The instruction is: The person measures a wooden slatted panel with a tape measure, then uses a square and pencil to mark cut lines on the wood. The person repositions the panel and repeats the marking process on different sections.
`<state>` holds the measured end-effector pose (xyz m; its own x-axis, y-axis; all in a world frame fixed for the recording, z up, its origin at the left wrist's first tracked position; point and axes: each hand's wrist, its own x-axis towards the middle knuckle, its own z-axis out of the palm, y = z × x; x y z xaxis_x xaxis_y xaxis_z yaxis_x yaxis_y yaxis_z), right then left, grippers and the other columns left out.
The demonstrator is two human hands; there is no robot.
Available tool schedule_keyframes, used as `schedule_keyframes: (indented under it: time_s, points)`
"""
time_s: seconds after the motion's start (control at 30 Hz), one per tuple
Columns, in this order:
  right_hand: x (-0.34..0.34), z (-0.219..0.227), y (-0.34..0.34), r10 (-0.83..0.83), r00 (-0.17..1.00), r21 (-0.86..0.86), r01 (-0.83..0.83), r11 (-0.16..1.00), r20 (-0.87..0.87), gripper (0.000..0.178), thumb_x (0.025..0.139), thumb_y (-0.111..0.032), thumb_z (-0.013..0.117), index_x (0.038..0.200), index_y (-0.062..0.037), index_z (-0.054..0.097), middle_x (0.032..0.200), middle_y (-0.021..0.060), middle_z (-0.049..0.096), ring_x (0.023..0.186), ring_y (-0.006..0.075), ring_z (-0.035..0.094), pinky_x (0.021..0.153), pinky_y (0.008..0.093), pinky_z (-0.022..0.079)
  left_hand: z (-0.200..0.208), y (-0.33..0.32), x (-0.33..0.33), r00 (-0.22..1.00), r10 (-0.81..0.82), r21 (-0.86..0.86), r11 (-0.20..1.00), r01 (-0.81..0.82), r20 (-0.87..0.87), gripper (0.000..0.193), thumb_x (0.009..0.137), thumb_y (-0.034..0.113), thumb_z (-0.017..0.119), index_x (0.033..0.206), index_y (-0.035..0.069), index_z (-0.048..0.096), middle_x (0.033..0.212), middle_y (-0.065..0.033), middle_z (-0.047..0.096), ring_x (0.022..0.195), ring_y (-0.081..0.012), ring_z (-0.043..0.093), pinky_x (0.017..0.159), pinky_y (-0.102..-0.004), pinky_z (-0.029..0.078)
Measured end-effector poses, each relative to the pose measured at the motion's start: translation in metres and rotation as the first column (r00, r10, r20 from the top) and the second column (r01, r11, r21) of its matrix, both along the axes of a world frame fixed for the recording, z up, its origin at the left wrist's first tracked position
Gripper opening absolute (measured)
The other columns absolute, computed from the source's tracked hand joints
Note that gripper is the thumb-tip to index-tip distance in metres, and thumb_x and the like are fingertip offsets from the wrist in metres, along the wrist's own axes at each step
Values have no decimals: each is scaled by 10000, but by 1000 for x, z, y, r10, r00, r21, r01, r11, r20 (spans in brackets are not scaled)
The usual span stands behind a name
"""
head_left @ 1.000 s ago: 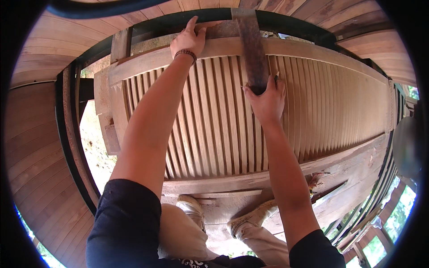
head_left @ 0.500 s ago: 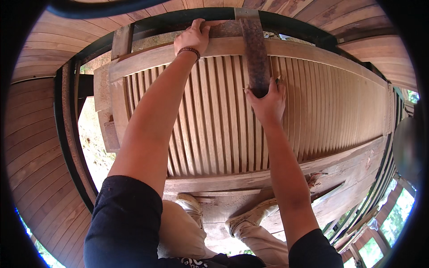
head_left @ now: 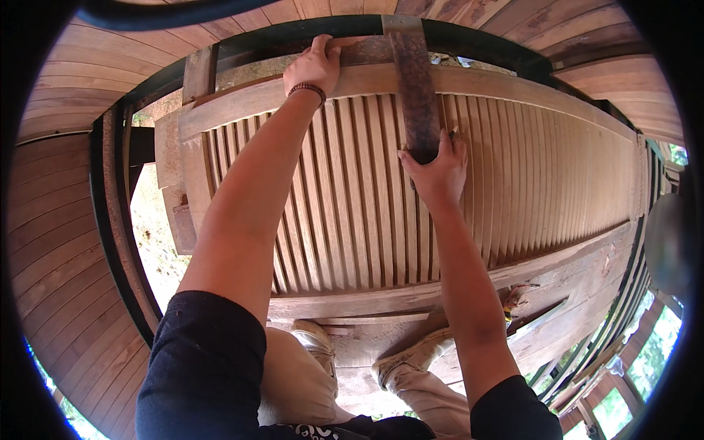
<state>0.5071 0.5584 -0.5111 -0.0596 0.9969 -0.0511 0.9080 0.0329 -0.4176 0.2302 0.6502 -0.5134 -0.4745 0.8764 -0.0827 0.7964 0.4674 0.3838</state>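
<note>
A slatted wooden shutter panel [head_left: 352,191] lies in front of me, its slats running away from me. Across its far rail [head_left: 242,103] reaches a dark, mottled brown strip [head_left: 416,95], flat and rusty-looking. My right hand [head_left: 438,172] grips the strip's near end, thumb and fingers on opposite sides. A small dark bit shows by its fingertips, too little to name. My left hand [head_left: 314,72] is bent over a reddish-brown flat piece [head_left: 367,50] along the far rail, beside the strip's far end. Whether the two pieces are joined, I cannot tell. A beaded bracelet [head_left: 308,89] circles my left wrist.
Plank walls [head_left: 66,235] curve round the left and far sides. A dark frame beam [head_left: 484,48] runs behind the panel. Stacked board ends [head_left: 172,183] jut out at its left. My shoes [head_left: 414,348] stand on boards below, near loose wood scraps [head_left: 539,315].
The view has shifted slightly. Both hands keep their places, the left on the reddish-brown piece and the right at the strip's near end.
</note>
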Motion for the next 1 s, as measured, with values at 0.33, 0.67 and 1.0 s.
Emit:
schedule_keyframes:
  time_s: [0.33, 0.67, 1.0]
  points:
    - [19, 9, 20, 25, 964, 167, 20, 986, -264, 545, 935, -286, 699, 1376, 12, 582, 1197, 229, 661, 1094, 397, 662, 934, 504, 527, -9, 0, -6, 1000, -11, 48, 999, 11, 17, 468, 1020, 520, 479, 1435, 307, 517, 1328, -103, 689, 1194, -366, 662, 987, -508, 533]
    - [-37, 55, 91, 222, 965, 34, -219, 975, -141, 266, 1004, -187, 560, 1238, -61, 565, 955, 232, 734, 941, 442, 708, 817, 526, 547, -9, -2, -5, 999, -21, 85, 996, 17, 44, 484, 1014, 503, 493, 1446, 284, 521, 1348, -90, 678, 1222, -332, 651, 1030, -486, 512]
    - [-83, 33, 110, 318, 942, 87, -327, 941, 105, 250, 957, -232, 603, 1102, -29, 604, 909, 280, 723, 893, 466, 714, 793, 568, 567, -4, -4, -2, 998, -5, 51, 999, 2, 65, 472, 1030, 490, 493, 1449, 273, 525, 1321, -104, 687, 1219, -313, 653, 1042, -470, 510]
